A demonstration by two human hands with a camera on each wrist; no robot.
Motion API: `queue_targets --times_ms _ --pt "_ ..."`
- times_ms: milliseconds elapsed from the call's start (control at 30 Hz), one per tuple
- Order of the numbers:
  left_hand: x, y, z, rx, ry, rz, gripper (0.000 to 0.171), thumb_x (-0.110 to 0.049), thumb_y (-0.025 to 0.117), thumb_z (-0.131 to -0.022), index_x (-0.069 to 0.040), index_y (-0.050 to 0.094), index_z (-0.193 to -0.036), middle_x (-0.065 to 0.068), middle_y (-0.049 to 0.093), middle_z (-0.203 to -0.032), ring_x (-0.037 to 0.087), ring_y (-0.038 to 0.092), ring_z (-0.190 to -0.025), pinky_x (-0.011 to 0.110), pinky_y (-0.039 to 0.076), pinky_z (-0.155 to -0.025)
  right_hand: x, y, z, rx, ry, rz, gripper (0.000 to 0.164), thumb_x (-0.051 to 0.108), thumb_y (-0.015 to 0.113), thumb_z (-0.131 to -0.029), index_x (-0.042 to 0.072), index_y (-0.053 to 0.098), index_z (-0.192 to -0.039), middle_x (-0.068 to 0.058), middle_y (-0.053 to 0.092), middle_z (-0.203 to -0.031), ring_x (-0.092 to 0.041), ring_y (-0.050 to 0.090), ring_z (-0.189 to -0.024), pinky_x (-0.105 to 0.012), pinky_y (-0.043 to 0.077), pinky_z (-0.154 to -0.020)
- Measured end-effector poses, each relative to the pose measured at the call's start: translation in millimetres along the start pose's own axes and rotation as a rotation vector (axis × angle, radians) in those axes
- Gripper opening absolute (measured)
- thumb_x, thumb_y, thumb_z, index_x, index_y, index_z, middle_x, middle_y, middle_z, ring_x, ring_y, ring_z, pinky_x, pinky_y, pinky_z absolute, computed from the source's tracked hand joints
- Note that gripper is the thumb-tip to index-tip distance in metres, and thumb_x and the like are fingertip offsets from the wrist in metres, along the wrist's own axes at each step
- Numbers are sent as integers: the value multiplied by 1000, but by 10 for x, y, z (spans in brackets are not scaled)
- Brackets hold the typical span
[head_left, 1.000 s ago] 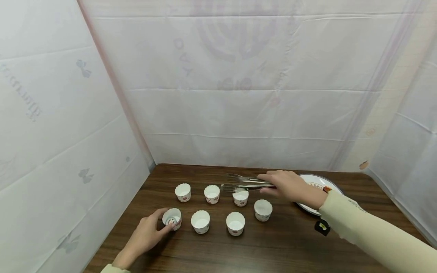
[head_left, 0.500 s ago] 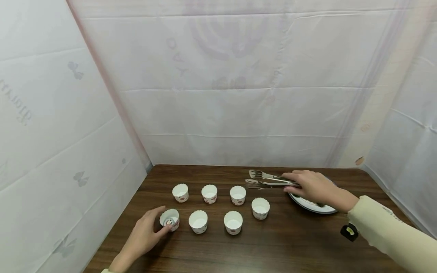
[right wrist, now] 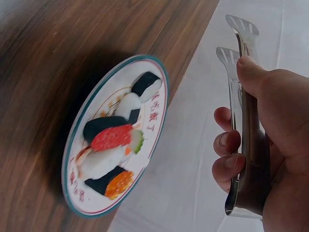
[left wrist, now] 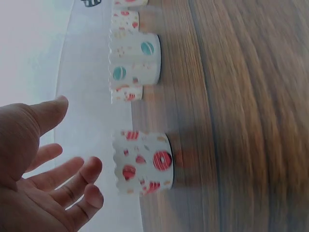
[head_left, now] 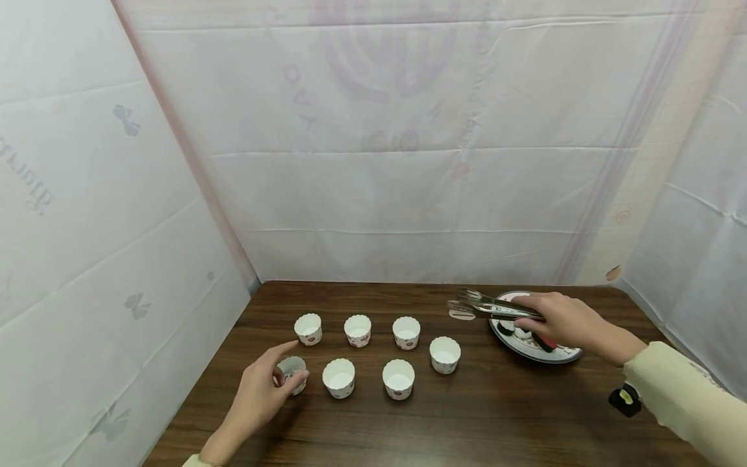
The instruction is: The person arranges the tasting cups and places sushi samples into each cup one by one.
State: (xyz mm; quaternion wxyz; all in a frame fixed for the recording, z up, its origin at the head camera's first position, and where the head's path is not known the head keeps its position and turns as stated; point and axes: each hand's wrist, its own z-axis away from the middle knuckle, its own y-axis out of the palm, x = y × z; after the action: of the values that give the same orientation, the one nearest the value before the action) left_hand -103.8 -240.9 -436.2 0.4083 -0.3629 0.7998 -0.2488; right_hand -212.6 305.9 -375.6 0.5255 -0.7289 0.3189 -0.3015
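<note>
My right hand (head_left: 563, 318) grips metal serving tongs (right wrist: 246, 111) by the handles, thumb on one arm and fingers on the other. Nothing lies between their slotted tips, which stand a little apart. Below and beside that hand is a round plate (right wrist: 69, 154) with a teal rim. It bears several sushi pieces, among them a red-topped one (right wrist: 112, 138) and an orange-topped one (right wrist: 119, 184). My left hand (head_left: 253, 395) hovers with thumb and fingers spread around the front-left paper cup (head_left: 292, 364); the left wrist view shows a gap between fingers and cup (left wrist: 145, 162). Something small inside it is mostly hidden.
Several more white paper cups stand in two rows on the dark wooden table (head_left: 443, 428), such as a front one (head_left: 399, 381) and a back one (head_left: 308, 329). Pale cloth (head_left: 373, 194) hangs behind the table and at both sides.
My right hand has carried the tongs rightward from above the back cups to the plate. My left thumb and fingers have come away from the front-left cup and lifted slightly.
</note>
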Motion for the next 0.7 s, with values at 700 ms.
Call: queue_targets --times_ms 700 --pt "-278 267 -47 241 -69 85 55 -24 85 -87 0 65 -132 14 70 -121 -1 49 -55 25 48 -61 -354 5 299 53 113 26 49 40 73 -96 5 70 -130 -17 72 -121 -36 70 -104 -55 57 -75"
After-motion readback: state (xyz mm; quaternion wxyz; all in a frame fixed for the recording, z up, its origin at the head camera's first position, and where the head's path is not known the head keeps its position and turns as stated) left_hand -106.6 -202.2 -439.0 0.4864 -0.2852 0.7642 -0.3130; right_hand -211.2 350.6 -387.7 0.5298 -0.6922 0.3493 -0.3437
